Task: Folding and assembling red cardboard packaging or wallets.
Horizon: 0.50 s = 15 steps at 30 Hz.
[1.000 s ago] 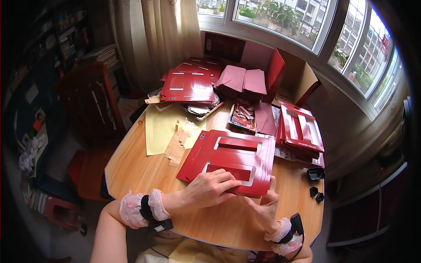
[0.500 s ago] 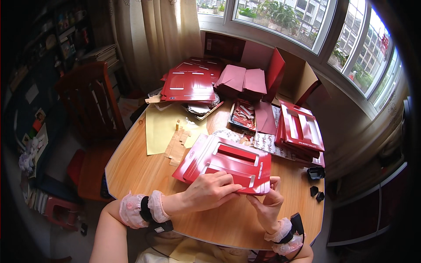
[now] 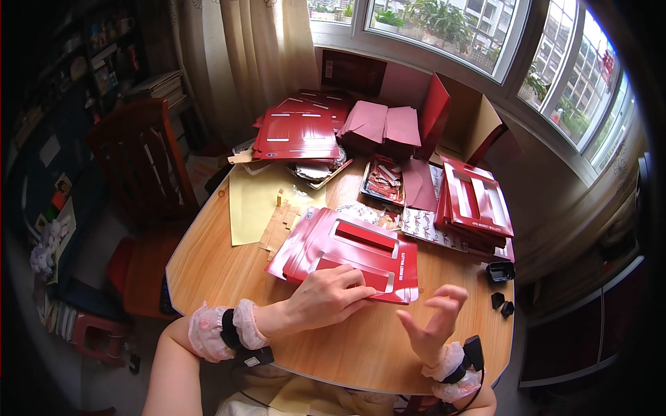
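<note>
A shiny red cardboard packet [image 3: 326,236] with two long cut-out windows lies tilted near the middle of the table, dark red pieces showing through the windows. My left hand [image 3: 333,295] grips its near edge, fingers bent over the front, thumb side toward the lower window. What the fingertips press from beneath is hidden. Apart from the packet, at its right, my right hand [image 3: 433,322] hangs over the bare wood with fingers curved and spread from the thumb, holding nothing.
Red cards [image 3: 295,132] and pink envelopes [image 3: 381,123] are stacked at the back. Similar red packets [image 3: 479,197] pile up at the right. A tray of small red pieces [image 3: 383,182], yellow paper [image 3: 251,208], brown tape strips [image 3: 279,229] and a black box [image 3: 500,272] surround the packet.
My right hand has let go of the packet's right corner and opened beside it. The packet has shifted slightly left, with my left hand still on its near edge.
</note>
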Tool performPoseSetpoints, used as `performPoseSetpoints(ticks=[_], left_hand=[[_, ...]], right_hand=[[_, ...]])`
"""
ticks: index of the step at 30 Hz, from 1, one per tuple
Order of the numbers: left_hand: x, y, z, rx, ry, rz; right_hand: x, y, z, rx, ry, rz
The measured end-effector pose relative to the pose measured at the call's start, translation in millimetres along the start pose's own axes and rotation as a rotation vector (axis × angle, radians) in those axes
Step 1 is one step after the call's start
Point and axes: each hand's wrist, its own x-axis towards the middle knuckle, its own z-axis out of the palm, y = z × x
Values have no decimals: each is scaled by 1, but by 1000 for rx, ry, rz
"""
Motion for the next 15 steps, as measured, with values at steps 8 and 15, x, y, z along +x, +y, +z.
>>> performPoseSetpoints(ticks=[8,15], left_hand=[[2,9,3,4,-33,37],[0,-2,-4,40,-43,54]], right_hand=[[7,-8,1,-567,-379,-434],[10,-7,-5,-575,-376,-442]])
